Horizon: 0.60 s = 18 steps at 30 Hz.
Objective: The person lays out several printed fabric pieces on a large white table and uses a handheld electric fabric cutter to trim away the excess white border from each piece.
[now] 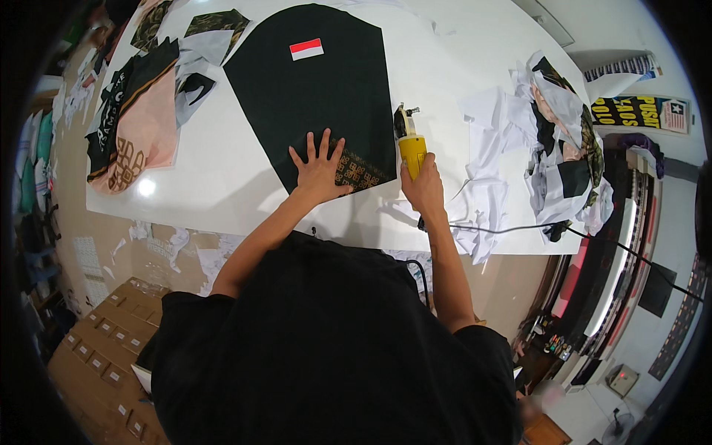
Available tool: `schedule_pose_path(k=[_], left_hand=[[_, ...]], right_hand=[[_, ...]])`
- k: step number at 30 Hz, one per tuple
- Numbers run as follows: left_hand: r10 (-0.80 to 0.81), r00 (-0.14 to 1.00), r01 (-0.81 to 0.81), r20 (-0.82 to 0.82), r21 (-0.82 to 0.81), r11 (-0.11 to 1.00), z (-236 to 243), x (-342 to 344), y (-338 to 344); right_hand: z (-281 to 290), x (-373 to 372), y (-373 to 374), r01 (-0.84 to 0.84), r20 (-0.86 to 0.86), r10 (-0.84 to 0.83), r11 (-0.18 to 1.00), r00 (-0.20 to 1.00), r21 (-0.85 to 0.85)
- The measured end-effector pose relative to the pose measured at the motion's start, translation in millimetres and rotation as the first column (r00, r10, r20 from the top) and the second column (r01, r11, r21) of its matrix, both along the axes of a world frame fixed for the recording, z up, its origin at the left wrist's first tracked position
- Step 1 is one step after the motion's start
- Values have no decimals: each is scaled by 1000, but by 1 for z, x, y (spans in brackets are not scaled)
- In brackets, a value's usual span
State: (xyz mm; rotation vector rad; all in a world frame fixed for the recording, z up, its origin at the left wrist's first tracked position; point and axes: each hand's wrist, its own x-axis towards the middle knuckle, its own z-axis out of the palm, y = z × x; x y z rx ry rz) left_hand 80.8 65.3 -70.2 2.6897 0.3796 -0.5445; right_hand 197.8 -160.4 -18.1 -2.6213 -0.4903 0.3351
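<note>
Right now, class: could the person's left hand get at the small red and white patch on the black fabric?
Probably yes. The left hand lies flat on the black fabric, and only bare cloth shows between it and the red and white patch, though reaching it means stretching across the table.

White table (222, 185), cardboard boxes (104, 348), perhaps tiled floor (660, 222)

Cutter (409, 141) right of fabric (315, 93)

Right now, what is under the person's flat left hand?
The left hand presses the black fabric panel, at its gold-patterned corner, on the white table. Anything beneath the fabric is hidden.
</note>
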Motion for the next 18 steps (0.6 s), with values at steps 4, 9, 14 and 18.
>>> schedule_pose_path(k=[4, 9, 14, 18], left_hand=[[6, 1000, -6, 0, -18, 1000, 3, 1, 1], [21, 999, -19, 40, -34, 999, 0, -1, 1], [17, 999, -16, 43, -25, 1000, -3, -2, 0], [16, 999, -15, 41, -16, 1000, -2, -3, 1]], right_hand=[[2, 17, 15, 0, 17, 0, 1000, 1000, -5], [-1, 38, 31, -11, 40, 11, 1000, 999, 2], [-6, 59, 47, -19, 79, 23, 999, 997, -42], [-8, 73, 58, -32, 96, 36, 998, 995, -48]])
